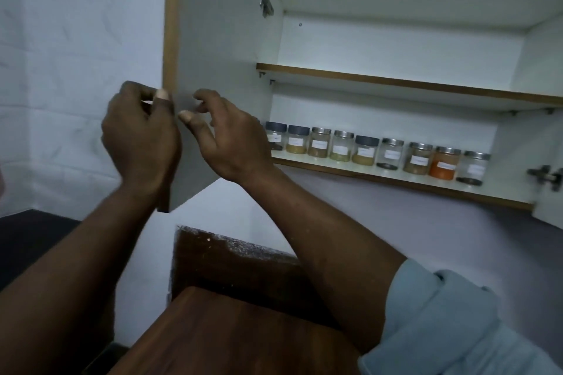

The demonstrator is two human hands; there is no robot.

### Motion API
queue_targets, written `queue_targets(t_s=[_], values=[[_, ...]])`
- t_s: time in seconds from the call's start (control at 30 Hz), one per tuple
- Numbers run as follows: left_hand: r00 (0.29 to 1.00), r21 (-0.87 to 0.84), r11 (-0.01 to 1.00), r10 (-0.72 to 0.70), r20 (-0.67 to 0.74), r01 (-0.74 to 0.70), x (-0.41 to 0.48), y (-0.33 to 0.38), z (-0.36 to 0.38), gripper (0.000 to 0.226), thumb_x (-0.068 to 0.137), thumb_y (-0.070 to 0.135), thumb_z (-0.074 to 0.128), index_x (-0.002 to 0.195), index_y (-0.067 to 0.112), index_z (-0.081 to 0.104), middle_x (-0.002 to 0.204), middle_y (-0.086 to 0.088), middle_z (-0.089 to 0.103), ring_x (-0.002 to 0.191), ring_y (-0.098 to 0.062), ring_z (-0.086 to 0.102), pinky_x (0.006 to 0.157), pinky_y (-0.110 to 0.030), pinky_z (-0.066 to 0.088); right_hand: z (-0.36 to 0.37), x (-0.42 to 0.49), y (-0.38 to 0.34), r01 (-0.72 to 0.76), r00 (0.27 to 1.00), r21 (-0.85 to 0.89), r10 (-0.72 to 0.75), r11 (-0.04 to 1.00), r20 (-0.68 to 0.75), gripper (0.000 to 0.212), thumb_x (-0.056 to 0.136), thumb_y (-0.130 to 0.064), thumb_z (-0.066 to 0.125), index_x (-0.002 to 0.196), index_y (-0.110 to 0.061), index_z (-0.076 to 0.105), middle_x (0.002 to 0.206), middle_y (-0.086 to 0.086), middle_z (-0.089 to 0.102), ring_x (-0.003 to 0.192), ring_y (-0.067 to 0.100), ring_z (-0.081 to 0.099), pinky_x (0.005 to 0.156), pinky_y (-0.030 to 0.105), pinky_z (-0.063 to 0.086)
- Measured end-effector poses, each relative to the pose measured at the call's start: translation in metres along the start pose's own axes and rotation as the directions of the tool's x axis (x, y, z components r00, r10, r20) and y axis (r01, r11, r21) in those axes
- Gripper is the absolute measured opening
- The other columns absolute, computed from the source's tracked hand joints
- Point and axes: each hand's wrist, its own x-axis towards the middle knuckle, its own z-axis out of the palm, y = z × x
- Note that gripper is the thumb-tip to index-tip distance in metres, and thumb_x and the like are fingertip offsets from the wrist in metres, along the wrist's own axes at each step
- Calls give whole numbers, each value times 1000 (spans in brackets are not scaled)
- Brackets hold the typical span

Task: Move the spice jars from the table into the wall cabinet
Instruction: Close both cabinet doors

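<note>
Several spice jars [374, 151] with labels stand in a row on the bottom shelf [396, 181] of the open wall cabinet; one holds orange powder [443, 163]. The cabinet's left door [213, 55] hangs open towards me. My left hand [140, 137] grips the door's outer edge, thumb on the near face. My right hand [222, 137] is against the door's inner face with fingers apart, holding nothing. The wooden table [231, 335] is below, with no jar visible on the part I see.
The cabinet's upper shelf [396, 82] is bare. A right door with hinge [545, 175] shows at the far right. A dark wooden headboard-like panel [231, 262] stands behind the table. White walls lie to the left.
</note>
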Motion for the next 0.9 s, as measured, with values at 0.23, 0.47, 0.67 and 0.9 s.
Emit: queue_targets(t_s=[0.23,0.47,0.67,0.9], values=[[971,-315,942,172,166,-113,-50,28,43,25,99,42,55,92,19,60,91,5,65,79,-7,58,65,-12,37,-56,-21,35,-132,989,-53,128,990,-76,30,105,-33,50,122,-10,59,101,2,70,82,17,67,64,37,54],[953,-437,897,191,236,-72,-92,48,81,28,103,42,50,117,24,67,110,11,68,97,-4,64,78,-25,53,-100,-43,64,-156,987,-170,145,973,-77,20,106,-28,48,113,-13,60,88,-4,66,71,13,61,57,28,47],[906,-391,917,228,357,-76,-125,41,119,40,104,48,46,133,24,60,127,5,65,110,-14,63,82,-22,48,-122,-61,94,-251,966,-248,227,936,-121,24,107,-32,44,113,-14,58,88,-4,66,70,12,59,57,33,50],[816,-271,944,306,490,-190,-153,40,172,60,101,60,38,150,26,46,154,2,47,129,-25,53,96,-44,49,-142,-82,153,-367,923,-259,314,894,-224,36,108,-36,39,124,-13,61,104,0,71,84,9,61,68,10,41]])
